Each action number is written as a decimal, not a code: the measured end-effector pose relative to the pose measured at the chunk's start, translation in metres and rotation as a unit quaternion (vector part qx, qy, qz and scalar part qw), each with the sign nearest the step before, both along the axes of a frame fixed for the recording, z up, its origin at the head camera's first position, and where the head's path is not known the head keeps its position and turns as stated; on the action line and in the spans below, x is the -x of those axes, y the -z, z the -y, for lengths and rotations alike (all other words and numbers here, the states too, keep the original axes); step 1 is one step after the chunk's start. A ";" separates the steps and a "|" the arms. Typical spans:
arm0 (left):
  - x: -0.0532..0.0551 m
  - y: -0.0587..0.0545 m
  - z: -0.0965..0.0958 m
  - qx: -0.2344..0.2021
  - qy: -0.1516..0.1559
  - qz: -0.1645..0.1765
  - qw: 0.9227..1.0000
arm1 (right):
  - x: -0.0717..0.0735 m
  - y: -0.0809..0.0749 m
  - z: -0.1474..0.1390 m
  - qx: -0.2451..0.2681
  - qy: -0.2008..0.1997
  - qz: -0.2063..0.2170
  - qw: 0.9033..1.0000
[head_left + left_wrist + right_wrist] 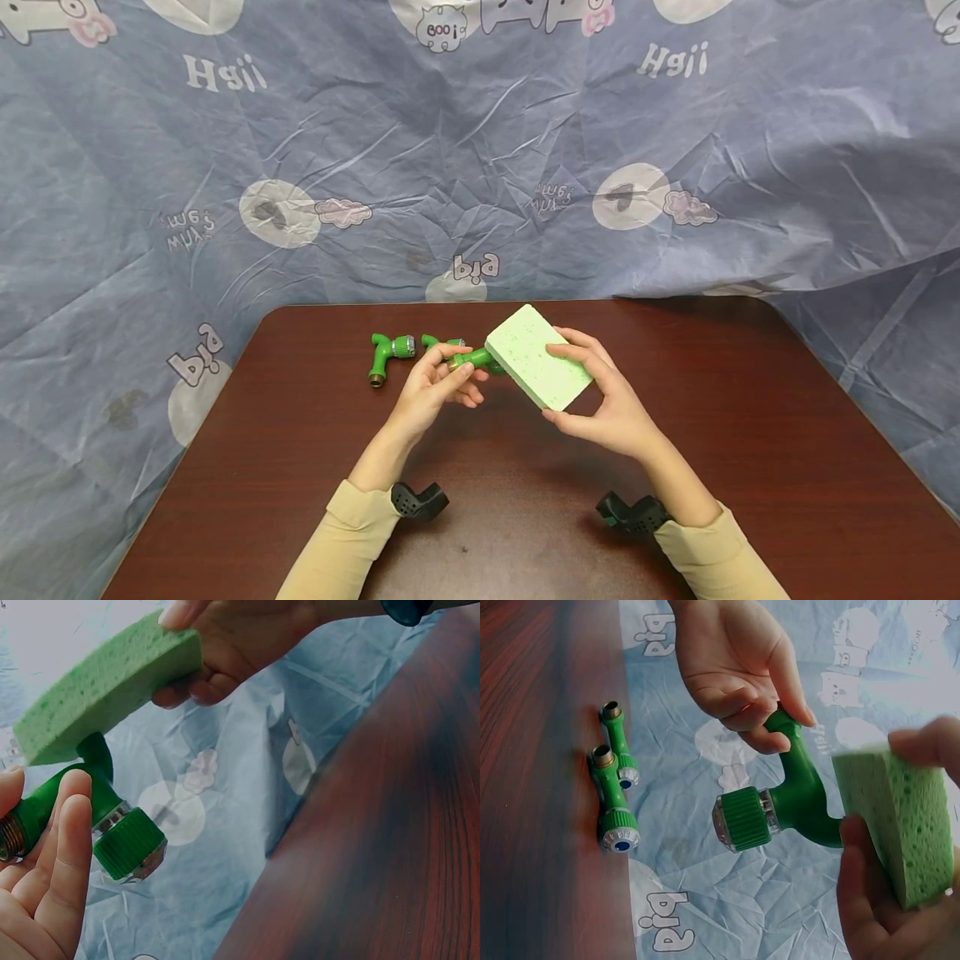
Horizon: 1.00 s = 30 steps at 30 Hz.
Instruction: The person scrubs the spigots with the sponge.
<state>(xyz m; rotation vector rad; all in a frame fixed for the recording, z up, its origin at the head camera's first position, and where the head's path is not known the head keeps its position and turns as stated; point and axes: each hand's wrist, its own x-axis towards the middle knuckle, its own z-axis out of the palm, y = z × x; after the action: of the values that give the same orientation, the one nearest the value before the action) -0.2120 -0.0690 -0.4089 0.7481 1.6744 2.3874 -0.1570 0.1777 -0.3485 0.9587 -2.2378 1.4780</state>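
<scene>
Printed cloth [480, 167] backs the bench [300, 467], over which a green tap [795, 799] is pinched in the fingers of the left hand [426, 393], its spout seemingly touching the sponge [534, 360] gripped between the right hand's [611, 404] spread fingers. Wiping seems the step in hand; the next stroke likely calls for a steady left pinch. Two more taps [382, 354] lie beyond the left fingers.

A creased grey-blue fabric sheet [480, 167] printed with white circles and pale lettering hangs behind a dark reddish-brown wood-grain table [300, 467]. Near its far edge lie a green tap with a brass-coloured threaded end [381, 358] and, just beside it, a second green tap [429, 340].
</scene>
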 end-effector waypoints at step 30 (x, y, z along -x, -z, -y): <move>-0.003 -0.003 -0.001 0.007 -0.017 -0.005 1.000 | 0.003 -0.001 -0.009 -0.011 -0.100 -0.030 0.994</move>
<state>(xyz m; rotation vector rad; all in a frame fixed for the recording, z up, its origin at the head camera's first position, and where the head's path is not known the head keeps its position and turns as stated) -0.2095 -0.0684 -0.4060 0.7373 1.7205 2.3952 -0.1601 0.1863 -0.3475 1.2501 -2.1735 1.4847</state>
